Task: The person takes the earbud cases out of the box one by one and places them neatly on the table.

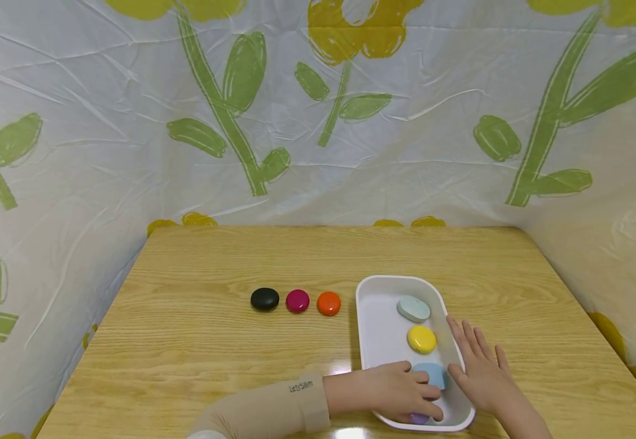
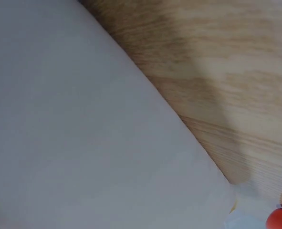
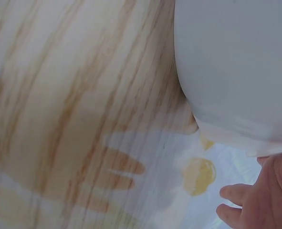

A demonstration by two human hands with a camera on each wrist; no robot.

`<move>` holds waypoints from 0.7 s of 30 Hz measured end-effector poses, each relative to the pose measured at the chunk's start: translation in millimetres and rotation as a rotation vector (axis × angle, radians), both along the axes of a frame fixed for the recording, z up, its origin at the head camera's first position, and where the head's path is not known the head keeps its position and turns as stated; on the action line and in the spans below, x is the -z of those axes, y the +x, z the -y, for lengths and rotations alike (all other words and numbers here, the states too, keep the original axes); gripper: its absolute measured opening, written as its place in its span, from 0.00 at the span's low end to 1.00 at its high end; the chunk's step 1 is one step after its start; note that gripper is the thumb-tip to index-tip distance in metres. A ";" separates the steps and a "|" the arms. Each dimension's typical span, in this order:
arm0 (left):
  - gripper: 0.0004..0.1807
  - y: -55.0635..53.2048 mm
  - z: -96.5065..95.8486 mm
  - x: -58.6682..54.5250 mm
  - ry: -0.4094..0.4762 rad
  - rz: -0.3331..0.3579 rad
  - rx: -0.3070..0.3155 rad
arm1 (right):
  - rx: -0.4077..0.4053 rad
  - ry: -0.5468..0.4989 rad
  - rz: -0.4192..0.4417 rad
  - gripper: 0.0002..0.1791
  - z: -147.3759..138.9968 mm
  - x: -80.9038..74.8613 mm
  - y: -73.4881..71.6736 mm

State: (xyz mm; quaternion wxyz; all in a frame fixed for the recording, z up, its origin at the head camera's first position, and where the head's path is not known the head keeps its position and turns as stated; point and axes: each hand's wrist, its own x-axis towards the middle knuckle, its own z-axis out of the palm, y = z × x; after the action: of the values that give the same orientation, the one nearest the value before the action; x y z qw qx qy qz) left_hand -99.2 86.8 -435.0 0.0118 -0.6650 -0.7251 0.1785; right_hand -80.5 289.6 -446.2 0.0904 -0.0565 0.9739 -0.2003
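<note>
My left hand (image 1: pixel 402 390) reaches from the left over the near end of a white tray (image 1: pixel 375 353). Its fingers curl down around a small purple piece (image 1: pixel 419 419), mostly hidden beneath them. Just beyond them lies a blue piece (image 1: pixel 433 373), partly covered by a fingertip. Further up the tray are a round yellow piece (image 1: pixel 421 339) and a pale blue-green oval piece (image 1: pixel 413 309). Against the tray's right side rests my right hand (image 1: pixel 482 375), its fingers straight and spread. The right wrist view shows some of its fingers (image 3: pixel 269 195) beside the white wall.
Left of the tray, a black oval piece (image 1: pixel 265 299), a magenta one (image 1: pixel 297 301) and an orange one (image 1: pixel 329 303) form a row on the wooden table (image 1: pixel 213 347). A flower-printed sheet (image 1: pixel 405 152) hangs behind and at both sides.
</note>
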 end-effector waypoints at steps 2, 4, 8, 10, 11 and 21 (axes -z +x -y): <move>0.20 0.1 -0.7 0.2 -0.011 0.011 -0.010 | 0.000 0.000 0.001 0.44 0.0 0.1 0.1; 0.20 0.0 -1.2 0.4 -0.023 0.024 -0.022 | 0.000 0.001 0.001 0.44 0.1 0.2 0.4; 0.20 -0.2 -1.7 0.5 -0.034 0.042 -0.036 | 0.002 0.005 -0.003 0.45 0.7 -0.1 0.9; 0.20 -0.3 -1.8 0.7 -0.034 0.042 -0.037 | 0.003 0.004 -0.004 0.45 0.8 -0.1 0.9; 0.20 -0.4 -1.9 0.7 -0.032 0.044 -0.036 | 0.004 0.006 -0.005 0.45 1.0 -0.4 1.2; 0.26 -7.1 -2.0 2.4 -0.018 0.106 -0.049 | 0.000 0.007 -0.014 0.45 0.7 -0.4 1.0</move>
State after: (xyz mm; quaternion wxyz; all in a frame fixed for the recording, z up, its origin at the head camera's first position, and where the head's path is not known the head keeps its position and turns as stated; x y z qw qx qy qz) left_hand -106.3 88.8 -437.4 -0.0373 -0.6556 -0.7392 0.1498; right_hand -79.5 288.9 -445.8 0.0836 -0.0578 0.9752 -0.1967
